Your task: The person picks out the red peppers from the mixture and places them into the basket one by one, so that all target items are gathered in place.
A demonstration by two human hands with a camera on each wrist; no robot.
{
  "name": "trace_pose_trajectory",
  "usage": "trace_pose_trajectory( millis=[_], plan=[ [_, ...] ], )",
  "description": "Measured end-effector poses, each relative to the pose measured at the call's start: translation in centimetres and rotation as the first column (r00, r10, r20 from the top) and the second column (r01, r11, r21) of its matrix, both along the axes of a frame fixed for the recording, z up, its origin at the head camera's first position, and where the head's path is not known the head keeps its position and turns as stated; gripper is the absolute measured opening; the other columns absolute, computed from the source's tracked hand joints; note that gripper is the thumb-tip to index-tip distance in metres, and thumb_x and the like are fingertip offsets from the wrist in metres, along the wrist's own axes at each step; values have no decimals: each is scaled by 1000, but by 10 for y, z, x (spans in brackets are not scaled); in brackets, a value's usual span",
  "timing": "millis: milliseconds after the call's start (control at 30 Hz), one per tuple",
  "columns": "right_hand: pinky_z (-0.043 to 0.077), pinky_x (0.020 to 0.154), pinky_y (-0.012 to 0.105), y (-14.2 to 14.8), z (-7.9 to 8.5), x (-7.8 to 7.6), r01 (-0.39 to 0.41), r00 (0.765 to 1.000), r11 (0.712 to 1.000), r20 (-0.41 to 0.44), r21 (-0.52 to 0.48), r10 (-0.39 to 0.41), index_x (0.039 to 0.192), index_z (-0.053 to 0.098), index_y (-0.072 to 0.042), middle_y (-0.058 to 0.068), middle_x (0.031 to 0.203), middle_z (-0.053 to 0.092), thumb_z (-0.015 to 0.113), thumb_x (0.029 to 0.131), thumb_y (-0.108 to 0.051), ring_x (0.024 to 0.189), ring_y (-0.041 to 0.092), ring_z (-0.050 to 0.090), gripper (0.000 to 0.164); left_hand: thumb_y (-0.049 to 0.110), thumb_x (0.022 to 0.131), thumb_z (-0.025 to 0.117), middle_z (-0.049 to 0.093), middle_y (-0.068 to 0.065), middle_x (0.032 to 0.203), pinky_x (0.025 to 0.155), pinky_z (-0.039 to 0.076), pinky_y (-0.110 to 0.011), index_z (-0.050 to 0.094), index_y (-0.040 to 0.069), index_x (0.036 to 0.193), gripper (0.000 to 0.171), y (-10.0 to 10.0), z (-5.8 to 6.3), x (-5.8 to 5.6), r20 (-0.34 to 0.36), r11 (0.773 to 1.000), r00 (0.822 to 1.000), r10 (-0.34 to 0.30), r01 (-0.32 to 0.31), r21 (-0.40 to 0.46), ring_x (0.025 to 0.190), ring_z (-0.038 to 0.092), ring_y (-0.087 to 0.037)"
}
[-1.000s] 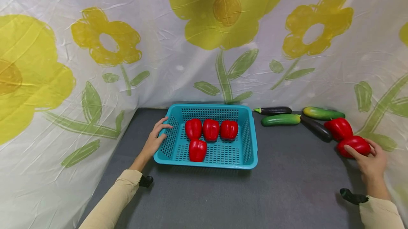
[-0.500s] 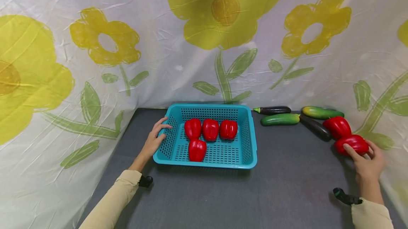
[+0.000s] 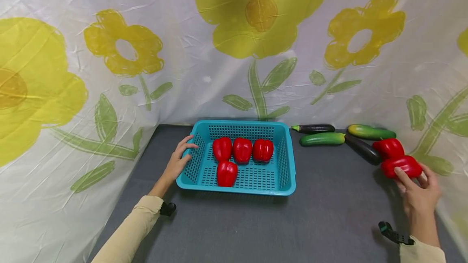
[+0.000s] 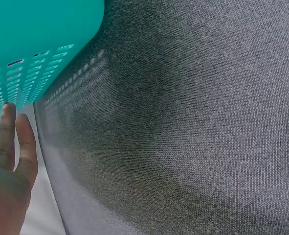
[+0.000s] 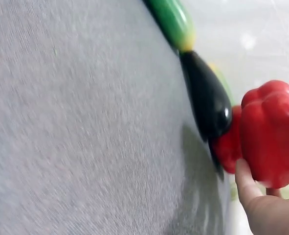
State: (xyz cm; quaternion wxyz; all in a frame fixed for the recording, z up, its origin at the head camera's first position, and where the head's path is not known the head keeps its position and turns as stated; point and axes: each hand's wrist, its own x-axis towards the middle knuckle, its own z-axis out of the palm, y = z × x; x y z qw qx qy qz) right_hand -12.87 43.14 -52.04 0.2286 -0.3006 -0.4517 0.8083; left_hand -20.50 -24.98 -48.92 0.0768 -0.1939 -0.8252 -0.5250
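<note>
My right hand grips a red bell pepper at the far right, thumb on its near side. In the right wrist view this bell pepper hides part of a second red bell pepper behind it. My left hand is at the left side of a turquoise plastic basket, fingers lying across the rim. From the left wrist, two fairly straight fingers show against the basket's perforated wall. Inside the basket are several red bell peppers.
Along the back right lie two eggplants, one dark at the rear and one slanting. A green cucumber and a yellow-green one lie beside them. A flowered cloth hangs behind the dark table.
My right hand has shifted slightly left with the bell pepper in its grip. The left hand and the basket have stayed put.
</note>
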Motion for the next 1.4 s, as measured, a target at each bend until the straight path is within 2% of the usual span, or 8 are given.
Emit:
trace_pose_trajectory(
  millis=[233,400,600,867,1100,1167,1233,1400],
  plan=[
    [57,58,35,-19,6,2,-122,987,992,-104,-13,120,144,51,-21,1,130,41,73,86,10,102,12,61,69,-17,91,44,30,-29,156,98,25,-58,60,-16,120,33,-1,-2,0,-2,1000,1000,-1,1,4,143,21,-51],
    [58,59,39,-31,8,1,-229,956,973,-199,-36,217,145,47,-19,4,130,40,68,88,14,87,18,71,70,-16,91,44,29,-29,156,100,24,-59,60,-16,120,33,0,-2,0,18,1000,1000,10,-10,11,143,21,-51],
    [58,68,38,-49,11,-2,-342,913,938,-219,48,344,147,47,-16,5,130,38,64,90,16,97,16,67,68,-16,91,44,29,-30,156,99,25,-58,60,-16,120,33,-2,-6,0,21,1000,1000,5,-6,26,144,21,-51],
    [57,76,35,-66,14,-9,-469,853,873,-186,132,487,151,42,-18,4,133,38,62,95,9,111,16,55,66,-7,94,46,31,-22,158,99,26,-56,63,-5,121,32,-14,-42,-18,-35,1000,999,8,-7,15,145,23,-43],
    [55,80,32,-77,18,-20,-530,818,820,-125,218,562,152,41,-20,4,132,40,63,96,5,113,17,53,66,7,95,48,33,-13,160,96,26,-48,68,9,124,34,-34,-83,-45,-114,990,991,-69,82,111,146,24,-34],
    [55,81,31,-81,21,-23,-545,810,800,-88,253,580,153,41,-21,2,133,40,64,96,2,114,17,51,66,8,95,48,33,-13,160,98,26,-48,67,8,124,34,-34,-80,-44,-103,992,993,-64,75,104,147,23,-34],
    [54,82,30,-84,24,-27,-559,801,781,-60,277,595,153,41,-21,2,133,41,65,96,0,116,17,50,66,4,94,47,31,-18,160,98,25,-54,66,2,123,34,-25,-57,-30,-70,997,997,-33,38,69,147,21,-38],
    [54,82,29,-92,32,-33,-587,782,748,-20,311,622,152,43,-21,2,134,41,68,96,-2,119,17,46,65,-11,94,45,30,-23,158,100,24,-60,62,-9,121,33,-10,-24,-12,-5,1000,1000,1,-1,27,146,20,-43]
  ],
)
